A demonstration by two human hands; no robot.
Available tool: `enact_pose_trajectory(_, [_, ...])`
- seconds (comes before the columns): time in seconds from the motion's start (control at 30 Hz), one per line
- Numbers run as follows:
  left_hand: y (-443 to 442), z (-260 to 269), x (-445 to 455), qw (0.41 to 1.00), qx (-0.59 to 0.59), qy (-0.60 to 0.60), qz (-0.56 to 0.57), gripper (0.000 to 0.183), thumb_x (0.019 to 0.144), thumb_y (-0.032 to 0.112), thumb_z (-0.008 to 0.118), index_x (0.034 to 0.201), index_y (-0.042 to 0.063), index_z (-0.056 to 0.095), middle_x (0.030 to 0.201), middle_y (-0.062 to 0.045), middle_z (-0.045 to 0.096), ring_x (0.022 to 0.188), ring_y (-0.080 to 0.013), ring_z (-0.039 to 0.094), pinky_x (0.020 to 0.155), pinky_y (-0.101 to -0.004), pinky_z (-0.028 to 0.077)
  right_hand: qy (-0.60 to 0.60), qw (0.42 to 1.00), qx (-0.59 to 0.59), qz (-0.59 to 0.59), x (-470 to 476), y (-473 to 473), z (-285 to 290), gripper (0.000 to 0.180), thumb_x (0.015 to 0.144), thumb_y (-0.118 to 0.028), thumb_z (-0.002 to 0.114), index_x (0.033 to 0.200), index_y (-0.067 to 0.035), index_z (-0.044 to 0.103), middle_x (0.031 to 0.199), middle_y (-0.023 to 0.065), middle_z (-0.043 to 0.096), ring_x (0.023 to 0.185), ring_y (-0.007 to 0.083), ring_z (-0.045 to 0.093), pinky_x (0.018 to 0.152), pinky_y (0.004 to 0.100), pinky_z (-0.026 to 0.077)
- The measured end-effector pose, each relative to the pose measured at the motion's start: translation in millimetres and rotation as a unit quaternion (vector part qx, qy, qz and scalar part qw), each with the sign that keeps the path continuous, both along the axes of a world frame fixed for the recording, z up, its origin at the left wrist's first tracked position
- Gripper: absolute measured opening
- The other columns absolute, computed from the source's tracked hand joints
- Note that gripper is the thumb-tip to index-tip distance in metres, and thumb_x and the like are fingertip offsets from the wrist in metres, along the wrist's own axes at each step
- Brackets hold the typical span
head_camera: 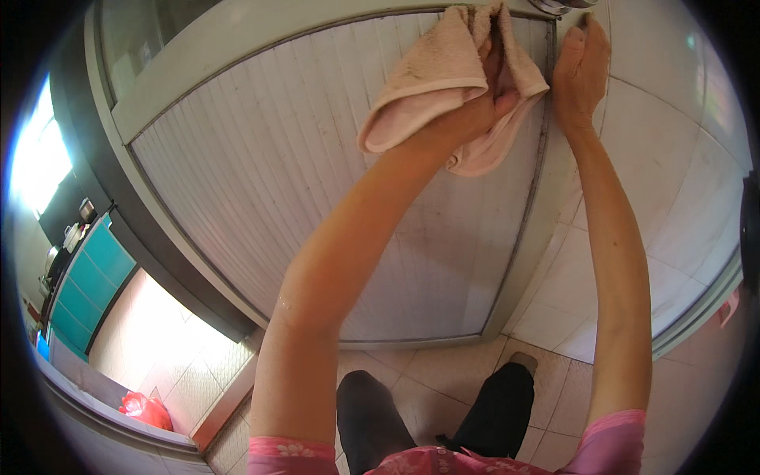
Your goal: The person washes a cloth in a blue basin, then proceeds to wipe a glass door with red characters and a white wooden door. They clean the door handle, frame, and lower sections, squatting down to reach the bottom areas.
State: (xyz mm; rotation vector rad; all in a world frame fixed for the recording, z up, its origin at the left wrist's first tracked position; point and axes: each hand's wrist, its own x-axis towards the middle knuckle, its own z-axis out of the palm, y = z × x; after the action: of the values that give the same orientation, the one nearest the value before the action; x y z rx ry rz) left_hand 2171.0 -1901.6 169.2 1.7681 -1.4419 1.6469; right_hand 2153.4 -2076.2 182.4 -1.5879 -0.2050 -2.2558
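A pale pink terry cloth (436, 65) with a lighter hem hangs in folds around my left hand (478, 116). That hand holds it against the upper right of a ribbed white door panel (267, 166); most of its fingers are hidden in the folds. My right hand (582, 77) is at the door's pale side rail (537, 196), just under a round metal door knob (552, 6). Its thumb lies along the front of the rail, and the fingers bend around the edge, partly out of sight. Dark smudges mark the cloth.
White wall tiles (635, 160) rise to the right of the door. Below are floor tiles (427, 380) and my dark-trousered legs (371, 409). Through a doorway at left are teal cabinets (89, 285) with cookware on top, and a red plastic bag (146, 409) near a raised sill (225, 404).
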Motion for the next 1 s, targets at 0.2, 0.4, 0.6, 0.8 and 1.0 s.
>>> enact_pose_trajectory(0.2, [45,-62,12,0.99,0.044,0.099,0.089,0.067,0.079,0.034,0.058,0.13,-0.002,0.035,0.135,-0.017,0.03,0.127,-0.0334,0.022,0.106,-0.0367,0.019,-0.006,1.0,-0.01,0.012,-4,6,-5,0.039,0.091,-0.02,0.037,0.123,0.004,0.041,0.12,0.0217,0.046,0.113,0.035,0.043,0.097,0.0394,0.032])
enact_pose_trajectory(0.4, [91,-102,-38,0.93,0.064,0.342,0.123,0.049,0.078,0.021,0.057,0.125,0.013,0.043,0.126,-0.015,0.039,0.111,-0.0343,0.044,0.094,-0.037,0.037,0.003,0.997,0.025,-0.068,6,0,-1,0.039,0.092,-0.019,0.038,0.122,0.005,0.042,0.12,0.0223,0.046,0.112,0.0351,0.044,0.096,0.0388,0.033])
enact_pose_trajectory(0.6, [57,-12,1,0.982,-0.023,0.072,0.172,0.068,0.079,0.026,0.06,0.133,0.001,0.028,0.137,-0.017,0.027,0.128,-0.0321,0.023,0.107,-0.0364,0.02,0.022,0.999,0.015,-0.042,1,3,-3,0.042,0.092,-0.023,0.036,0.124,0.004,0.039,0.122,0.0245,0.043,0.115,0.0378,0.04,0.098,0.0412,0.031])
enact_pose_trajectory(0.8, [54,-41,2,0.987,-0.009,0.062,0.147,0.075,0.072,0.032,0.065,0.132,0.001,0.031,0.132,-0.013,0.032,0.122,-0.0309,0.028,0.103,-0.0368,0.025,0.043,0.997,0.034,-0.049,1,1,0,0.044,0.089,-0.021,0.039,0.125,0.005,0.038,0.124,0.0258,0.041,0.116,0.0389,0.039,0.099,0.0428,0.03])
enact_pose_trajectory(1.0, [61,-30,-10,0.974,-0.004,0.192,0.117,0.086,0.076,0.043,0.063,0.138,0.002,0.018,0.14,-0.013,0.022,0.131,-0.0318,0.016,0.107,-0.0403,0.018,0.057,0.995,0.066,-0.052,1,8,-1,0.046,0.088,-0.022,0.04,0.125,0.005,0.037,0.126,0.0263,0.04,0.117,0.04,0.038,0.099,0.0445,0.03])
